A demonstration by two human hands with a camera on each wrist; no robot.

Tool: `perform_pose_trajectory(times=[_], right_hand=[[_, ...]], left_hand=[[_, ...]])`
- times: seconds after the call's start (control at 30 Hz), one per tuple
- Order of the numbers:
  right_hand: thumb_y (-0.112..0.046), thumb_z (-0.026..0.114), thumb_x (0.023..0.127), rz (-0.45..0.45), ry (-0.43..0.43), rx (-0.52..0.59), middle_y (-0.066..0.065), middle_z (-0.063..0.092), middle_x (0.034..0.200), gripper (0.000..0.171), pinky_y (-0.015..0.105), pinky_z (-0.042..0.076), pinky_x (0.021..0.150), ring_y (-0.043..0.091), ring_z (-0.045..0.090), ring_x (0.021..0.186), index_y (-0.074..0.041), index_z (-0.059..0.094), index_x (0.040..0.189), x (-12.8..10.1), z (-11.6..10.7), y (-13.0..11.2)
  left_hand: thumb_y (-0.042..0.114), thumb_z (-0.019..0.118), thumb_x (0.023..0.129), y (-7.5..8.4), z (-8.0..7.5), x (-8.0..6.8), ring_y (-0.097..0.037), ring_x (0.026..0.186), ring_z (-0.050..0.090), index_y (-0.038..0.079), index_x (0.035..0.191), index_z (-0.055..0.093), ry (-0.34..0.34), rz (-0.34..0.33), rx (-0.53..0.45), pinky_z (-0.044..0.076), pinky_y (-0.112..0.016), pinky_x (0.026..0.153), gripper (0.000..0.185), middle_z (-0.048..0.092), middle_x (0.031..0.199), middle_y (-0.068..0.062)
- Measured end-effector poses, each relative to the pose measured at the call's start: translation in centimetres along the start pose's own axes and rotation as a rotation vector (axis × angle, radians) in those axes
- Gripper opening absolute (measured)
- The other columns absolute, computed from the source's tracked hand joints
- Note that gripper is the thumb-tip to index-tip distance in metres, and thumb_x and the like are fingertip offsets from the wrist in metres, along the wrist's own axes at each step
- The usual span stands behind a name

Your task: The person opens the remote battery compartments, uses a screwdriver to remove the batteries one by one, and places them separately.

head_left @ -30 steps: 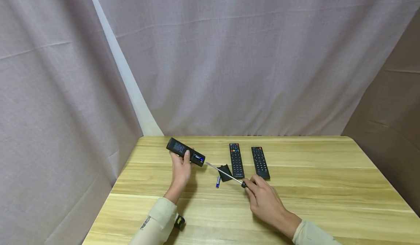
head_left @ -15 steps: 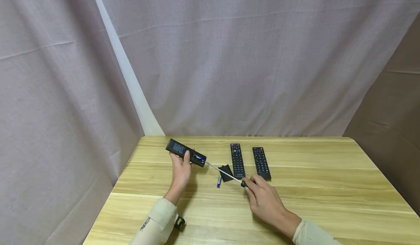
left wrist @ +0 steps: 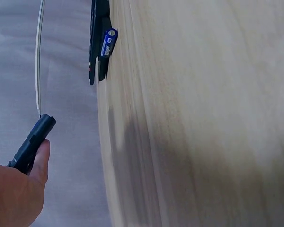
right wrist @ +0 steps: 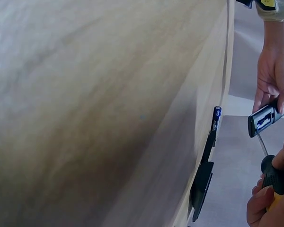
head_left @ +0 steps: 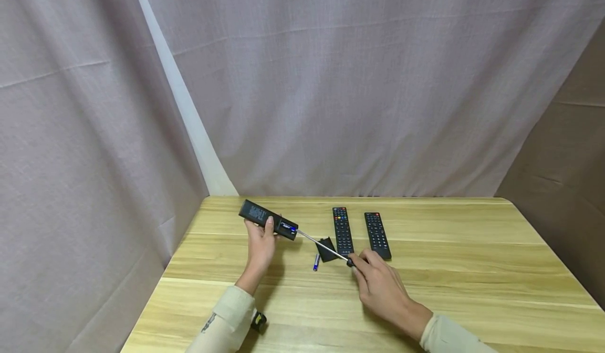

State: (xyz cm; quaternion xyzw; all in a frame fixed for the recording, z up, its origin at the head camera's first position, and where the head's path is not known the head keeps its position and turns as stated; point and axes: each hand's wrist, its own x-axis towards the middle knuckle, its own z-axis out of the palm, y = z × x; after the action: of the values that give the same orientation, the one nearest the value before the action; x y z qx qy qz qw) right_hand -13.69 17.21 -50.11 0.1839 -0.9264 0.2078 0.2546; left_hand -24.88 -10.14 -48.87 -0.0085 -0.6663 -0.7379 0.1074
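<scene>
My left hand point(head_left: 261, 245) grips a black remote control point(head_left: 257, 213), its back turned up and its battery compartment uncovered. One blue-and-silver battery point(head_left: 286, 226) lies in that compartment. My right hand point(head_left: 384, 290) holds a screwdriver point(head_left: 326, 248) by its black-and-yellow handle point(right wrist: 276, 179). The long metal shaft slants up and left, its tip right at the compartment's end. A loose battery point(head_left: 316, 262) rests on the table beside the black battery cover point(head_left: 326, 249), which the shaft crosses in the head view. In the left wrist view the remote's end point(left wrist: 47, 122) meets the shaft point(left wrist: 38, 61).
Two black remotes lie face up on the wooden table point(head_left: 449, 279): one remote point(head_left: 342, 231) next to the cover, another remote point(head_left: 376, 235) farther right. Grey curtains point(head_left: 331, 90) hang behind the table's back edge. A black strap device point(head_left: 258, 321) sits at my left wrist.
The screwdriver tip has moved slightly up and left, from just off the remote's end to the battery compartment. My left hand keeps its grip on the remote, nearly still.
</scene>
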Motion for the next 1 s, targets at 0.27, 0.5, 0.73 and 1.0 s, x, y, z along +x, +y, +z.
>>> perform_pose_trajectory(times=[0.27, 0.5, 0.73, 1.0], right_hand=[[-0.005, 0.077, 0.093, 0.002, -0.035, -0.013, -0.003, 0.061, 0.097, 0.034, 0.014, 0.043, 0.057, 0.005, 0.047, 0.082, -0.001, 0.076, 0.127, 0.3, -0.2, 0.2], [-0.005, 0.077, 0.093, -0.026, -0.031, -0.019, -0.003, 0.06, 0.096, 0.033, 0.014, 0.042, 0.056, 0.006, 0.048, 0.082, -0.002, 0.077, 0.126, 0.3, -0.3, 0.4], [-0.005, 0.075, 0.092, -0.083, -0.028, -0.078, -0.003, 0.056, 0.094, 0.034, 0.012, 0.041, 0.052, 0.008, 0.048, 0.083, -0.002, 0.076, 0.126, 0.6, -0.5, 0.4], [-0.001, 0.073, 0.083, -0.13, -0.052, -0.206, 0.003, 0.058, 0.098, 0.043, 0.013, 0.033, 0.045, 0.014, 0.052, 0.088, -0.001, 0.075, 0.127, 1.3, -1.2, -1.2]], left_hand=[[0.011, 0.045, 0.115, 0.0, -0.1, -0.2, -0.037, 0.125, 0.071, 0.011, 0.155, 0.016, 0.013, -0.015, 0.017, 0.068, -0.04, 0.085, 0.05, 0.067, 0.14, -0.031], [0.01, 0.045, 0.114, -0.2, 0.0, -0.2, -0.039, 0.125, 0.071, 0.01, 0.155, 0.016, -0.007, -0.02, -0.007, 0.068, -0.033, 0.084, 0.049, 0.066, 0.14, -0.033], [0.01, 0.043, 0.115, -0.3, 0.1, -0.4, -0.043, 0.13, 0.068, 0.013, 0.158, 0.011, -0.035, -0.01, -0.022, 0.068, -0.041, 0.095, 0.054, 0.062, 0.143, -0.035], [0.007, 0.045, 0.114, -0.2, 0.5, -0.8, -0.046, 0.134, 0.064, 0.009, 0.155, 0.017, -0.056, 0.027, 0.002, 0.064, -0.044, 0.105, 0.049, 0.059, 0.144, -0.035]])
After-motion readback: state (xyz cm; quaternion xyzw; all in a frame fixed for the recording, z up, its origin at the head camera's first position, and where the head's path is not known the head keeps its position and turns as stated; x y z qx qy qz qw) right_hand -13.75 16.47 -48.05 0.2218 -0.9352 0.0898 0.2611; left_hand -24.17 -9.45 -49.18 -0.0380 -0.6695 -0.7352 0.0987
